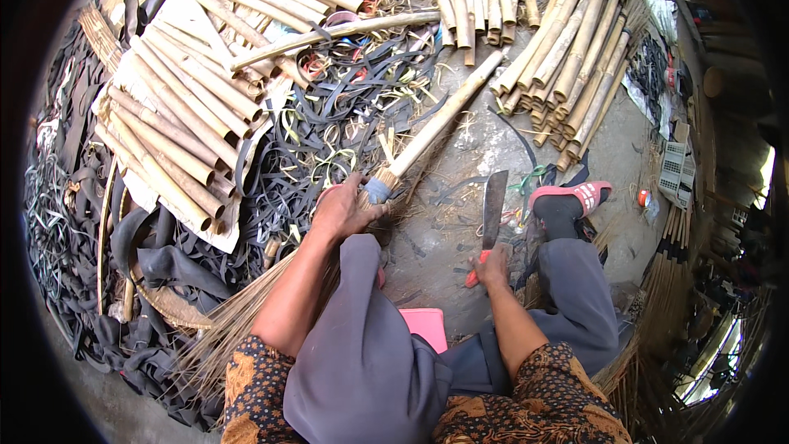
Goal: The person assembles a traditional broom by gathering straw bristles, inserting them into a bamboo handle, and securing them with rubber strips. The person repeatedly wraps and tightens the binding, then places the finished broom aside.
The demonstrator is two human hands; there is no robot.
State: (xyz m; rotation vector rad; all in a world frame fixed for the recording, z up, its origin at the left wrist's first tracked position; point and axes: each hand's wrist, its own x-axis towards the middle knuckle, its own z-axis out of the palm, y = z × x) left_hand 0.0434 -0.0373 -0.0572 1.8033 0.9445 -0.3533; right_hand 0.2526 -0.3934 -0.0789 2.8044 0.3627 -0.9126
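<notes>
Nearest us, low in the frame: our patterned sleeves [542,399] and grey trousers [362,345]. Item one, broom [411,152], centre frame, lying on the concrete floor [460,197] across our knee; bamboo handle stiff and light by our judgement, fibre head springy; best gripped at the blue-bound neck [377,190]. Left hand [345,210]: fingers clenched around that neck. Item two, cleaver [491,214], right of centre, blade up-frame; we judge it heavy and sharp, to be taken by the red handle only. Right hand [491,267]: fingers closed on that handle. Surroundings: bamboo poles [181,107] upper left, black strips [329,115], red sandal [575,196].
</notes>
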